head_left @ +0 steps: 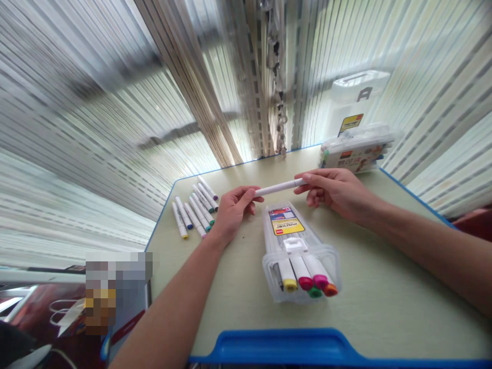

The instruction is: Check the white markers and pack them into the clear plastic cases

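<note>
White marker [279,188]: held slightly tilted, just beyond the clear case [295,245] | Left hand [234,209]: pinched on one end | Right hand [340,193]: pinched on the other | Handling: probably light, stiff, smooth; best taken by the barrel

Looks forward and down from the person's head, above the near side of the table [384,297]. Faces the striped curtain [115,133] beyond it. Sits close, taking in left hand [235,207] and right hand [334,190] near mid-frame.
</note>
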The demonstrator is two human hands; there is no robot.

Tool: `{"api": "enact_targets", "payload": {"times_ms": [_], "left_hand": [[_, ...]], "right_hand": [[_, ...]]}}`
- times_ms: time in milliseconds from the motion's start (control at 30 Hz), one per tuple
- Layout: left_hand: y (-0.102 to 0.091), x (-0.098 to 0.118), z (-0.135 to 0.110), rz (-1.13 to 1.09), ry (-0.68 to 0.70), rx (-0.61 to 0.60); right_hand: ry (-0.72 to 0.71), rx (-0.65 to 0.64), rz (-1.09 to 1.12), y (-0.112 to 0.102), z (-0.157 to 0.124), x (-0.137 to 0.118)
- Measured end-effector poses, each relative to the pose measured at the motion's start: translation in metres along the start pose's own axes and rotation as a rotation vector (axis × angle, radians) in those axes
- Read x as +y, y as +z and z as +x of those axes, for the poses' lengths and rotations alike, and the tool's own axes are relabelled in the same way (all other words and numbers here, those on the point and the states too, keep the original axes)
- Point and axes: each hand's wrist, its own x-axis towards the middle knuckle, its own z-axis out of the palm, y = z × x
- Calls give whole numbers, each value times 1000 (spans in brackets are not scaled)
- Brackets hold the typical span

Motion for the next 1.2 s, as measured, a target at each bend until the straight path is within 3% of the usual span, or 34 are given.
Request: {"api": "enact_targets", "payload": {"times_ms": [267,567,833,1067,1200], "left_hand": [[1,1,0,-87,-27,34],[1,0,-3,198,62,-21],[1,-1,-5,297,83,4],[1,0,-4,284,68,6],[-1,-2,-2,143,33,-24]], "right_hand": [[20,30,27,-1,1,-1],[-76,-35,-168,-1,1,3],[-127,-55,-292,0,-1,4],[-105,-63,-259,3,-2,3],[-70,-54,-209,2,-1,2]]}}
